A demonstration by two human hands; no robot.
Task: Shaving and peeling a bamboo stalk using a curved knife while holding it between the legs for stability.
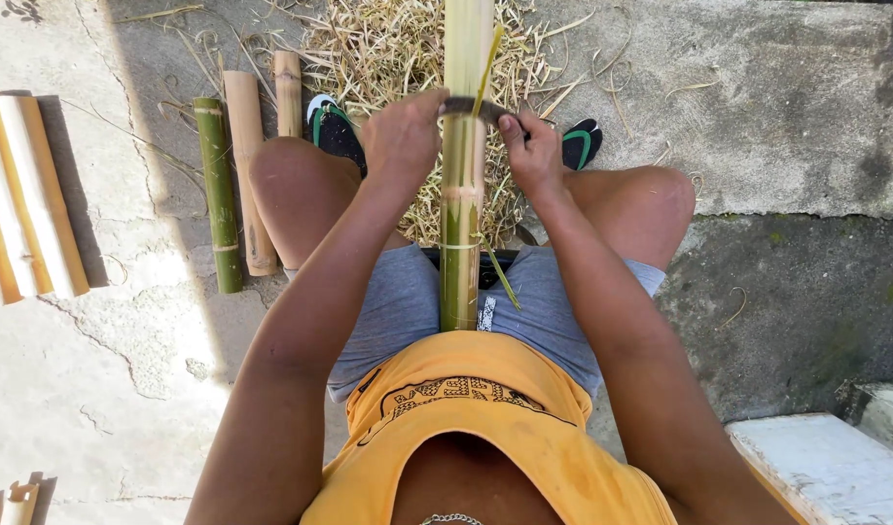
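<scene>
A long bamboo pole (460, 209) runs away from my belly between my knees, green near me and pale where its skin is scraped off farther up. A dark curved blade (468, 105) lies across the pole. My left hand (400, 139) grips the blade's left end and my right hand (532, 154) grips its right end. A thin green strip (487, 68) peels up from the pole just past the blade.
A heap of dry bamboo shavings (388, 53) lies on the concrete between my sandalled feet (332, 128). Green and tan bamboo pieces (234, 180) lie at left, with split pale slats (23, 194) farther left. A white block (826, 467) sits at lower right.
</scene>
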